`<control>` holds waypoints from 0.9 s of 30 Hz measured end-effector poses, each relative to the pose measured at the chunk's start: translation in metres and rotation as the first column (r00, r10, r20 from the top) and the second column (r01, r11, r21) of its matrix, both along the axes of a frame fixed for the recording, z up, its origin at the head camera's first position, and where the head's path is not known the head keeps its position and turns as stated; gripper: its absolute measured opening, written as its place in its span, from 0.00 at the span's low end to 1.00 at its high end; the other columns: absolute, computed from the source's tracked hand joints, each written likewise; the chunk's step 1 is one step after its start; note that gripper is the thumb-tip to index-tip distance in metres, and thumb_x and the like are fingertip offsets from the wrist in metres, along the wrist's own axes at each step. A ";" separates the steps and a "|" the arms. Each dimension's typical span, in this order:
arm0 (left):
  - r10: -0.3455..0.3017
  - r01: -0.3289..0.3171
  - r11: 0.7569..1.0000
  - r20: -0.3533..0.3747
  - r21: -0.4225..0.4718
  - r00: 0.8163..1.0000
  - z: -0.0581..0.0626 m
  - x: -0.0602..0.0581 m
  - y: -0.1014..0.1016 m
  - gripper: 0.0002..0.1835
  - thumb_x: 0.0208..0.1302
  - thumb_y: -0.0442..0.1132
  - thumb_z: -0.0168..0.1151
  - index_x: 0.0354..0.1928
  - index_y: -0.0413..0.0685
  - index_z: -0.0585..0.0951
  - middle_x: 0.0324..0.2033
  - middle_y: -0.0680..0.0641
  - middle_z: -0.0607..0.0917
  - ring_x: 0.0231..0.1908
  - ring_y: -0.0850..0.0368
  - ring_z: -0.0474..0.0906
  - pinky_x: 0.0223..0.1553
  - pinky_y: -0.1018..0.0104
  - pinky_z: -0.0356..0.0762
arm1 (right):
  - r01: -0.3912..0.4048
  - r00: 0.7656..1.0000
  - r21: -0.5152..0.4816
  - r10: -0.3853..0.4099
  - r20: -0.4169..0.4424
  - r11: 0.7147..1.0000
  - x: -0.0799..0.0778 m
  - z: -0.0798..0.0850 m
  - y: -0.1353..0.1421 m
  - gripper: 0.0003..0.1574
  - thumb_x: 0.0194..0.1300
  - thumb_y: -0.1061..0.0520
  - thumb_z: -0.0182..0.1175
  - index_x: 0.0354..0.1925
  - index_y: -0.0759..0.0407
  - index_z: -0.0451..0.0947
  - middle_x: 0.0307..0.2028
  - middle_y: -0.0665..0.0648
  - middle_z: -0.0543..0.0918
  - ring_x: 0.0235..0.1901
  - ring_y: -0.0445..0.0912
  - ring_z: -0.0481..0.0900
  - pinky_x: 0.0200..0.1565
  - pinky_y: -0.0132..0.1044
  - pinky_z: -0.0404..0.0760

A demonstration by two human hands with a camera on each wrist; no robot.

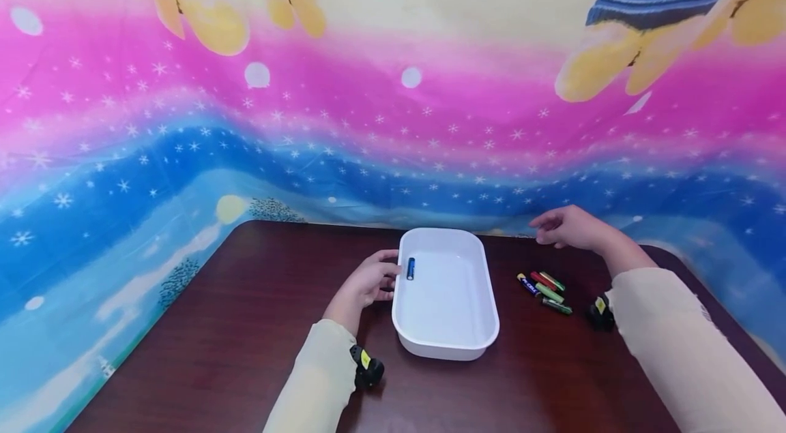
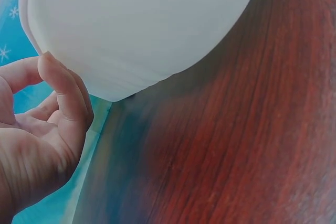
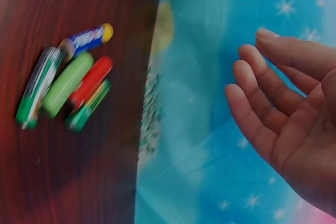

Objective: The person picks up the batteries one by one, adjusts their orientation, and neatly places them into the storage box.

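Note:
A white rectangular tray (image 1: pixel 445 344) stands on the dark wooden table. Inside it, near the left wall, lies a blue battery (image 1: pixel 411 269). My left hand (image 1: pixel 368 281) is at the tray's left side, its bent fingers pinching the rim; in the left wrist view, a fingertip (image 2: pixel 48 59) meets the white wall. My right hand (image 1: pixel 568 227) hovers over the far right of the table with loosely bent fingers and nothing in them. Nearer to me than that hand lies a small group of batteries: a blue one with a yellow end (image 3: pixel 86 40), a red one (image 3: pixel 91 81), a light green one (image 3: pixel 68 84) and other green ones.
The table (image 1: pixel 215 324) ends at the back against a hanging cloth (image 1: pixel 368 112) printed with bears and snowflakes. Black wrist cameras (image 1: pixel 366 368) sit on both sleeves. The batteries lie to the right of the tray.

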State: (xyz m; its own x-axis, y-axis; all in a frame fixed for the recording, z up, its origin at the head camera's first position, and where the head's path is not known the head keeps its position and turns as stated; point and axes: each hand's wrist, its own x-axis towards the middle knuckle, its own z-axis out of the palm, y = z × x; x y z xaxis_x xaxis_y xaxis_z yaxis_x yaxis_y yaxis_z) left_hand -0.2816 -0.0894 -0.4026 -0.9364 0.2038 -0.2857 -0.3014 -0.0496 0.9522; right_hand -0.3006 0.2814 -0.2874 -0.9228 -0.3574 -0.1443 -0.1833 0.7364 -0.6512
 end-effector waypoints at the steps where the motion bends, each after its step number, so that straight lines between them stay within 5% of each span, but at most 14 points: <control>1: -0.001 0.001 1.000 -0.001 -0.002 1.000 0.000 0.000 0.000 0.25 0.63 0.34 0.54 0.63 0.48 0.66 0.46 0.35 0.76 0.25 0.57 0.72 0.21 0.67 0.77 | -0.001 1.000 -0.002 0.001 -0.005 1.000 0.000 -0.002 0.004 0.26 0.63 0.60 0.58 0.57 0.71 0.69 0.42 0.62 0.80 0.44 0.54 0.78 0.42 0.45 0.79; 11: -0.003 0.003 1.000 -0.007 0.008 1.000 -0.001 0.000 0.000 0.26 0.62 0.33 0.55 0.63 0.47 0.65 0.45 0.36 0.77 0.26 0.56 0.73 0.21 0.67 0.76 | -0.028 0.999 0.002 0.028 -0.030 1.000 0.003 -0.018 0.025 0.27 0.57 0.63 0.62 0.55 0.72 0.71 0.39 0.59 0.80 0.40 0.50 0.78 0.37 0.41 0.78; 22: 0.006 -0.006 1.000 -0.003 0.015 1.000 -0.001 0.001 0.000 0.25 0.63 0.33 0.54 0.63 0.48 0.65 0.43 0.38 0.77 0.24 0.57 0.72 0.21 0.68 0.75 | -0.040 0.999 0.185 0.045 -0.024 0.982 0.008 -0.074 0.038 0.37 0.42 0.80 0.54 0.55 0.71 0.70 0.45 0.71 0.71 0.27 0.49 0.67 0.24 0.39 0.70; 27: -0.004 0.004 1.000 -0.004 0.018 1.000 -0.001 0.002 0.000 0.26 0.63 0.34 0.54 0.63 0.47 0.65 0.44 0.37 0.77 0.24 0.57 0.72 0.21 0.67 0.76 | -0.013 0.999 0.194 0.021 -0.038 0.981 0.014 -0.091 0.045 0.40 0.43 0.81 0.56 0.58 0.69 0.68 0.48 0.73 0.67 0.34 0.55 0.69 0.25 0.38 0.71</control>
